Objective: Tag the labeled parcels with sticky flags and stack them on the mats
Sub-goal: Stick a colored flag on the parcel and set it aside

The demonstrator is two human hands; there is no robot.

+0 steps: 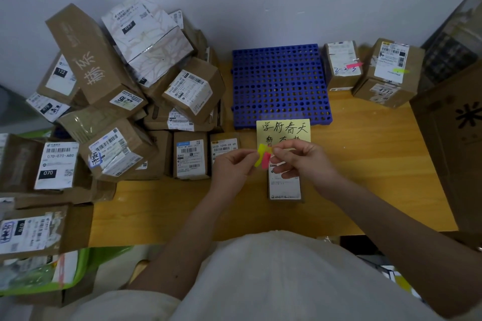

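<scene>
Blue perforated mat (280,83) on wooden table (365,164), bare of parcels; yellow handwritten note (283,130) at its near edge. Two flagged parcels (343,64) (388,71) just right of mat. Heap of labeled boxes (117,86) at left. Left hand (232,167) and right hand (302,161) both pinching sticky flags (263,157), yellow and pink, held between fingertips. Small labeled parcel (285,185) on table directly beneath right hand.
</scene>
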